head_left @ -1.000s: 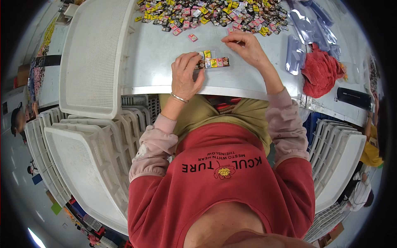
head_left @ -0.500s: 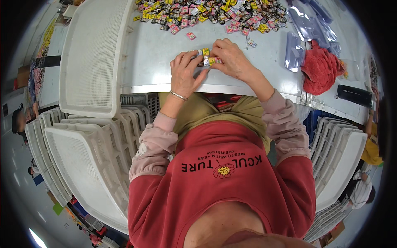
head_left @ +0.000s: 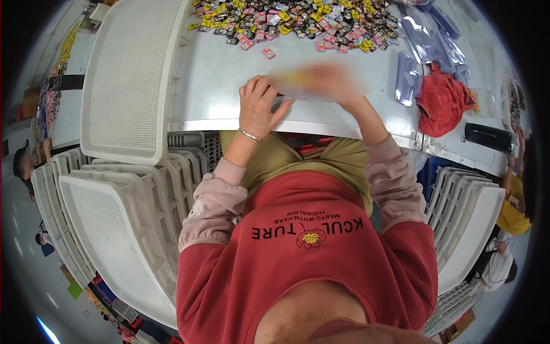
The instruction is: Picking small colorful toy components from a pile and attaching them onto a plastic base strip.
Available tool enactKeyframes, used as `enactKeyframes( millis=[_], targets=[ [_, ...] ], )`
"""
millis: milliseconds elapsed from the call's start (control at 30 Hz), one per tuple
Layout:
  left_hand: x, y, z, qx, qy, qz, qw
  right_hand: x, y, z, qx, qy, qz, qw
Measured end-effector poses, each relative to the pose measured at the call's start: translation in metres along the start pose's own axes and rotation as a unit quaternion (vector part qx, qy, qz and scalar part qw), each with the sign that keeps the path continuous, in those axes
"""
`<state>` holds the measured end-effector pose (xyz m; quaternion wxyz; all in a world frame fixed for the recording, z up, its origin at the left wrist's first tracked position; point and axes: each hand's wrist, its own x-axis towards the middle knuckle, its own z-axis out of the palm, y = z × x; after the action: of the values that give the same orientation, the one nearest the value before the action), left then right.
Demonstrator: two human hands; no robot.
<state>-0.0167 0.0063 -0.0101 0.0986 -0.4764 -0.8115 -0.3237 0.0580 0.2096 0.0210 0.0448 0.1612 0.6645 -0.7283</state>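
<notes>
My left hand (head_left: 258, 108) rests on the metal table, fingers curled and thumb stretched out, against the left end of a small group of colourful block-like packets. Those packets are mostly hidden now by the fingers and a blur. My right hand (head_left: 335, 83) is smeared beside it, so its fingers and anything in them cannot be made out; a yellowish patch shows in the blur. Beyond the hands lies a big heap of small packets (head_left: 298, 20) in pink, yellow, black and white. One pink packet (head_left: 268, 53) lies apart, nearer to me.
At the left, a white mesh tray (head_left: 129, 80) lies on the table (head_left: 212, 86). Stacked white trays (head_left: 109, 229) stand below on both sides. To the right are clear plastic shells (head_left: 406, 77), a red cloth (head_left: 441, 100) and a black cylindrical object (head_left: 488, 137).
My right hand, clear before over the grouped packets, is now blurred and slightly to the right. My left hand stays nearly in place. The loose white packet near the heap is hidden from view.
</notes>
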Motion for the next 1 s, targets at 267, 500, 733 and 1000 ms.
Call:
enactKeyframes(
  millis=[267,500,733,1000],
  targets=[
    [0.001,0.002,0.000,-0.004,0.004,-0.001,1.000,-0.006,0.013,0.018,0.032,0.116,0.024,0.992],
    [0.001,0.003,0.000,-0.009,0.001,-0.003,1.000,-0.011,0.031,0.035,-0.239,0.200,-0.150,0.938],
    [-0.002,0.002,-0.001,-0.004,0.003,-0.003,1.000,-0.020,0.034,0.040,-0.146,0.181,-0.097,0.968],
    [0.000,0.004,-0.002,-0.017,0.000,-0.010,1.000,-0.008,0.036,0.040,-0.373,0.237,-0.261,0.858]
  ],
)
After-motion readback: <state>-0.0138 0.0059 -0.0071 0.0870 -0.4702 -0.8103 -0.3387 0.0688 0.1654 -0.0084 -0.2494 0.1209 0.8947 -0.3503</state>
